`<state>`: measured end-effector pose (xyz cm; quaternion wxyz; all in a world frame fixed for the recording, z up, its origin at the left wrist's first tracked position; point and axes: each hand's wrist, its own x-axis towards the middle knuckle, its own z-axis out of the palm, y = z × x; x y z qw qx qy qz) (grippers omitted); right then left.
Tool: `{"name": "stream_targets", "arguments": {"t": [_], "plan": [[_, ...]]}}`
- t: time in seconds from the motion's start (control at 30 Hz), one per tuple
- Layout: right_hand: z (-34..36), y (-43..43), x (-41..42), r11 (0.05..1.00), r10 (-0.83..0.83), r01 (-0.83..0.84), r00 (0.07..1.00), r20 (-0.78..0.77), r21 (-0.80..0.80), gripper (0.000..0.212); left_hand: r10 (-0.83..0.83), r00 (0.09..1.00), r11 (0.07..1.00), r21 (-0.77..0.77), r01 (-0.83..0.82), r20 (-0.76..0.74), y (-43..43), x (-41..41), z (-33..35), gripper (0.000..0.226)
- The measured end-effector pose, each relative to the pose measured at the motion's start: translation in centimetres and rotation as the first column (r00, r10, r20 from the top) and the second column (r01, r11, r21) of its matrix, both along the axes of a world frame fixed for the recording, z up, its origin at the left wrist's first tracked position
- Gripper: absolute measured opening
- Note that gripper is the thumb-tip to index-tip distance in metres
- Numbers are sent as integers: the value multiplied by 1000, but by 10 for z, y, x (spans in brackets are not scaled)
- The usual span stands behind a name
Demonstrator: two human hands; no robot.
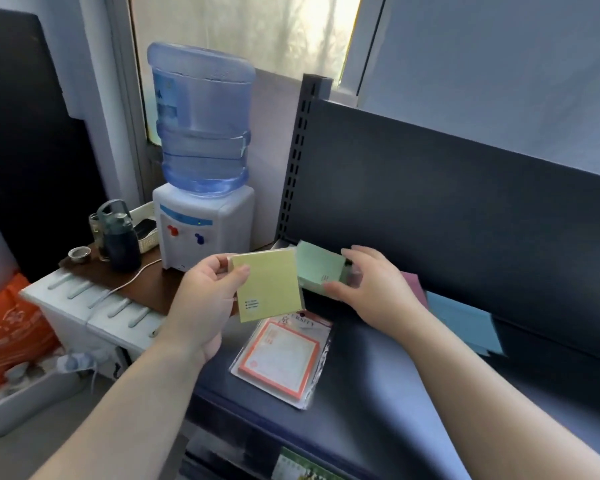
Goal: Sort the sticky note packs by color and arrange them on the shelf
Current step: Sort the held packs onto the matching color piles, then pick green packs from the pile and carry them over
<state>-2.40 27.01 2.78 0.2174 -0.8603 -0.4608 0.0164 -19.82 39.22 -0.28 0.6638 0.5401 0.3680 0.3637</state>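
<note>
My left hand [208, 289] pinches the yellow pack [269, 284] at its left edge, thumb on the front face, holding it tilted in the air over the left end of the shelf [378, 375]. The small print near its lower corner is too fine for me to read. My right hand [371, 285] grips the green pack [317, 266], thumb below and fingers over the top, at the back left of the shelf. I cannot tell whether that pack rests on the shelf or is lifted off it. Behind the right hand only a corner of a purple pack [414, 287] shows. A blue pack [464, 322] lies just beside it to the right, its far edge lost in shadow. An orange pack [277, 362] in a clear wrapper lies flat nearer me, its header partly covered by the yellow pack. A water dispenser [203, 168] stands to the left.
</note>
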Motion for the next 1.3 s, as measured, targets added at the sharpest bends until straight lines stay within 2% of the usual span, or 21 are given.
{"name": "stream_targets", "arguments": {"t": [0.17,0.33,0.47,0.6,0.8,1.07,1.23,1.3], "plan": [[9,-60,12,994,-60,60,998,0,87,55,-196,980,980,-11,197,36,-38,40,16,8],[9,-141,31,978,-168,171,985,-32,117,55,-350,934,937,24,349,68,-94,88,18,9],[6,-212,45,962,-247,249,969,-27,117,57,-460,888,886,68,459,1,-150,124,17,8],[4,-285,59,952,-284,285,958,-25,107,59,-527,845,845,45,532,-95,-212,161,16,10],[-2,-381,84,960,-274,273,962,13,67,62,-507,832,852,14,523,-225,-284,218,13,12],[-9,-452,105,969,-234,233,972,-4,79,60,-378,882,921,-17,390,-281,-322,271,11,16],[-9,-471,119,964,-256,256,967,-14,68,60,-320,878,940,-6,340,-357,-314,298,1,38],[-9,-476,128,957,-284,285,959,-17,60,61,-296,858,932,70,356,-421,-319,307,2,50]]}}
